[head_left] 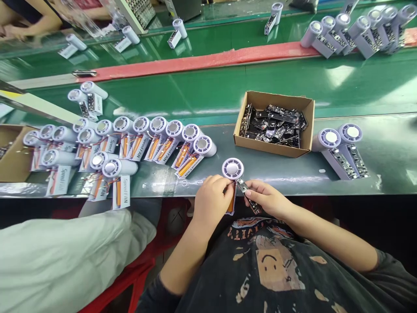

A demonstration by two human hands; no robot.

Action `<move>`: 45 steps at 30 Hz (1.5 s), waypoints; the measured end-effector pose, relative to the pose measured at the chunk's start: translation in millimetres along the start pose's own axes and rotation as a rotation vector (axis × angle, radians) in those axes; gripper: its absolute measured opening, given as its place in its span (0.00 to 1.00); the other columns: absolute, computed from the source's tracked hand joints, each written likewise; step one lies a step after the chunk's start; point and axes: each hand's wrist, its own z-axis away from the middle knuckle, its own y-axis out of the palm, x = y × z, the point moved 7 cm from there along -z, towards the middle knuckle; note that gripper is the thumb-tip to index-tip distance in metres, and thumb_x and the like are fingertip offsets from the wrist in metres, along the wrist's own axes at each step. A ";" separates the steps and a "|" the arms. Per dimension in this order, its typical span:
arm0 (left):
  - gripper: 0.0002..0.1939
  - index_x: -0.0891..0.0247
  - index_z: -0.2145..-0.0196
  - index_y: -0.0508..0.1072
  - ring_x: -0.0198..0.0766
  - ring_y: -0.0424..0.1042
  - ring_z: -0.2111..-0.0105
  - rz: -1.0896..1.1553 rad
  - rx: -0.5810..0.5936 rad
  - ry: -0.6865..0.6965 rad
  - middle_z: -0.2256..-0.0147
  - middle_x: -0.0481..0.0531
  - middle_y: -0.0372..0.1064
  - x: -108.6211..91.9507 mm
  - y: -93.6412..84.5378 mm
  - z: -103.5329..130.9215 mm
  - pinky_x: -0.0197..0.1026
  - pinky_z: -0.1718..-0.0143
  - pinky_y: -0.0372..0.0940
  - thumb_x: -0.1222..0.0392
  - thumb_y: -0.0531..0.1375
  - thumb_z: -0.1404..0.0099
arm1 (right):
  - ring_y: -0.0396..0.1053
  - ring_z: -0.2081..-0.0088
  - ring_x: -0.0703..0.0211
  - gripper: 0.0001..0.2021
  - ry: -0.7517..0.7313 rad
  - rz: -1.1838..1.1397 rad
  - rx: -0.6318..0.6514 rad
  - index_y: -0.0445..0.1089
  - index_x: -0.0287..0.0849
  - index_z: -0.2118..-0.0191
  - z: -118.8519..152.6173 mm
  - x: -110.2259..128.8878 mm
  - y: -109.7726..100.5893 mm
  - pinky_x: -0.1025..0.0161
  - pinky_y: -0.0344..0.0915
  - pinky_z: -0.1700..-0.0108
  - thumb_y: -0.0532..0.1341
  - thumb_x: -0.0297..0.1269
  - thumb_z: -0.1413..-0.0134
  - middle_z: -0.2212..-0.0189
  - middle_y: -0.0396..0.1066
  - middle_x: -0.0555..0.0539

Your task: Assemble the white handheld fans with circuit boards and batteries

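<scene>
Just in front of my body, at the bench edge, my left hand [213, 198] is closed around a handheld fan [233, 168] with a lilac round head. An orange battery [231, 202] shows in its opened handle. Between the thumb and fingers of my right hand [265, 198] is a narrow black circuit board [248, 195], tilted against the fan's handle just under the head. My left fingertips cover part of the handle, so the contact there is hidden. A cardboard box [273, 150] of loose circuit boards [276, 124] stands beyond my hands.
Several fans with exposed batteries [174, 130] lie in rows at the left. Two fans with boards fitted [339, 152] lie right of the box. Behind runs a green conveyor [195, 95] with a red strip [202, 61] and more fans. A person's pale garment [74, 256] is at my left.
</scene>
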 end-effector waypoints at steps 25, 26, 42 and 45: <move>0.09 0.65 0.56 0.75 0.46 0.70 0.62 -0.263 -0.078 0.184 0.62 0.55 0.73 -19.5 2.7 25.6 0.47 0.62 0.63 0.65 0.58 0.33 | 0.50 0.74 0.66 0.17 0.043 0.104 -0.172 0.59 0.45 0.75 -5.3 5.7 -6.1 0.64 0.49 0.69 0.63 0.51 0.54 0.78 0.54 0.57; 0.08 0.65 0.58 0.75 0.46 0.69 0.61 -0.290 -0.072 0.179 0.63 0.55 0.73 -21.1 2.7 23.1 0.47 0.62 0.63 0.65 0.58 0.34 | 0.49 0.75 0.66 0.16 0.045 0.133 -0.178 0.58 0.45 0.74 -5.8 5.4 -6.0 0.64 0.48 0.69 0.62 0.50 0.54 0.78 0.53 0.57; 0.14 0.65 0.51 0.75 0.43 0.74 0.60 -0.078 0.003 0.166 0.56 0.56 0.77 -6.5 -17.5 31.7 0.45 0.59 0.68 0.62 0.53 0.28 | 0.51 0.74 0.65 0.17 0.030 0.367 -0.170 0.60 0.45 0.73 -4.3 7.4 -7.1 0.64 0.50 0.69 0.59 0.54 0.51 0.78 0.53 0.56; 0.13 0.63 0.52 0.75 0.42 0.72 0.64 -0.118 0.064 0.225 0.62 0.53 0.76 -16.6 -19.7 35.9 0.46 0.64 0.67 0.64 0.55 0.30 | 0.52 0.72 0.64 0.16 0.018 0.368 -0.175 0.61 0.45 0.73 -4.7 8.9 -8.0 0.63 0.52 0.68 0.59 0.53 0.50 0.77 0.55 0.55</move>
